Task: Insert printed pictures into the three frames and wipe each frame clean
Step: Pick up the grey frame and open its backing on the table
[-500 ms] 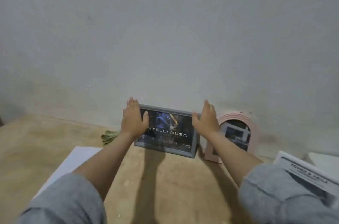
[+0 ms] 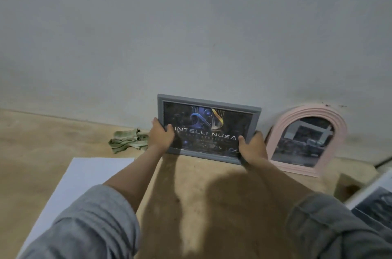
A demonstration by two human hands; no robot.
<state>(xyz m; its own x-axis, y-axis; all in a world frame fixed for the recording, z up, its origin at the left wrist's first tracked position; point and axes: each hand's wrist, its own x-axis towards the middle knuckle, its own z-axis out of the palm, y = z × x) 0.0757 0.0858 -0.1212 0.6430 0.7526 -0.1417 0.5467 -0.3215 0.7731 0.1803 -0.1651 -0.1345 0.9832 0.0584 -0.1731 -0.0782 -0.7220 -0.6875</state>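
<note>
Grey rectangular picture frame (image 2: 209, 128): moulded border, holds a dark print lettered "INTELLI NUSA"; smaller lettering below is unreadable. Stands on the wooden tabletop (image 2: 53, 137) at the wall (image 2: 191, 25); whether its top edge touches the wall cannot be told. Left hand (image 2: 162, 136) grasps the left edge, thumb on the glass; right hand (image 2: 252, 149) grasps the lower right corner, thumb on the front, fingers hidden behind.

Pink arched frame (image 2: 305, 142): ribbed border, just beside the grey frame on the right, leaning at the wall; its greyish print is hard to make out.

Green cloth (image 2: 127, 138): crumpled, near the wall, left of the left hand.

White sheet (image 2: 84, 178): flat, smooth, lower left, partly covered by the grey sleeve (image 2: 84, 227).

Printed picture (image 2: 373, 201): blurred, cut off at the right edge.

Bare tabletop lies between the arms and left of the cloth.
</note>
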